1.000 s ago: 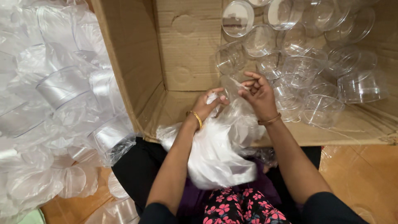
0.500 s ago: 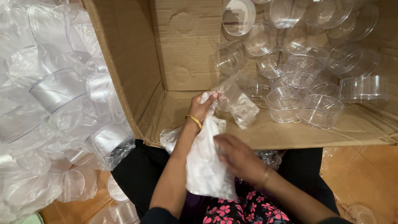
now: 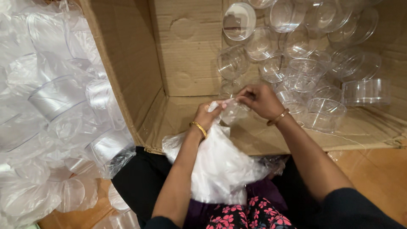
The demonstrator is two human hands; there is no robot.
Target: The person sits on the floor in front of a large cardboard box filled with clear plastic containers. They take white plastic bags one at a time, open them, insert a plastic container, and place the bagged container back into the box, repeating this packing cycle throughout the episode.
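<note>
Both hands meet over the near edge of a large cardboard box [image 3: 127, 80] that lies on its side, its lower flap serving as the floor of the work. The left hand [image 3: 208, 115] is closed around the gathered neck of a thin white plastic bag [image 3: 220, 169], which hangs from the fist down into the person's lap, just in front of the flap's near edge. The right hand [image 3: 258, 99] pinches a clear plastic cup [image 3: 234, 111] at its rim with fingertips drawn together; the cup sits right at the bag's mouth, touching the film (whether it is partly inside the bag I cannot tell).

A loose heap of matching clear cups [image 3: 305, 63] fills the right half of the box, from its back wall to the right corner of the flap. Left of the box, outside it, lie stacked cups in plastic sleeves [image 3: 63, 110], piled against the box's left wall.

The cup looks very light, thin-walled and smooth, so likely slippery and easy to dent if squeezed across the middle; the rim, where the wall is stiffest, seems the sound place to take it, as the fingers do now. The bag is limp and clingy, best held bunched at the neck, since a grip lower down would probably let the mouth collapse.
</note>
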